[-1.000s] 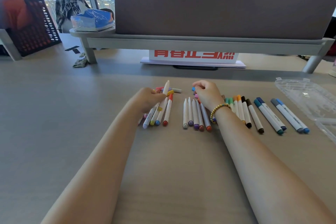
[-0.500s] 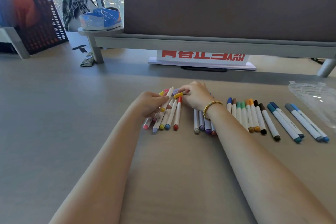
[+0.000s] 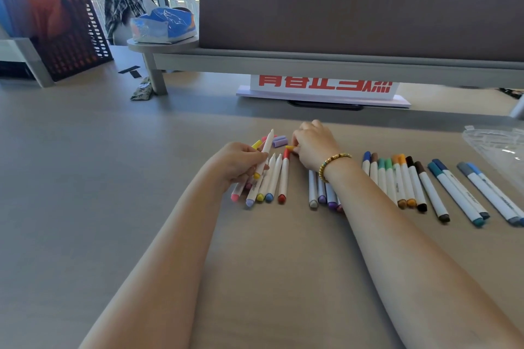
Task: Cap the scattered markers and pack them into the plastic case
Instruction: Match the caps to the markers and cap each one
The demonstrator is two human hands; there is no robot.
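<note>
An uncapped yellow marker [image 3: 263, 156] is gripped tip-up in the left hand [image 3: 238, 163] while a yellow cap [image 3: 291, 147] is pinched by the right hand [image 3: 313, 144], seemingly for capping; the plastic case [image 3: 499, 147] lies open at the worktop's [image 3: 85, 193] right edge.

Right hand [image 3: 313, 147] now across at the loose caps beside the left cluster, no longer over the middle markers, fingertips pinching a yellow cap [image 3: 290, 147], left hand [image 3: 241, 163] now holding its uncapped yellow marker [image 3: 263, 154] tilted lower.
</note>
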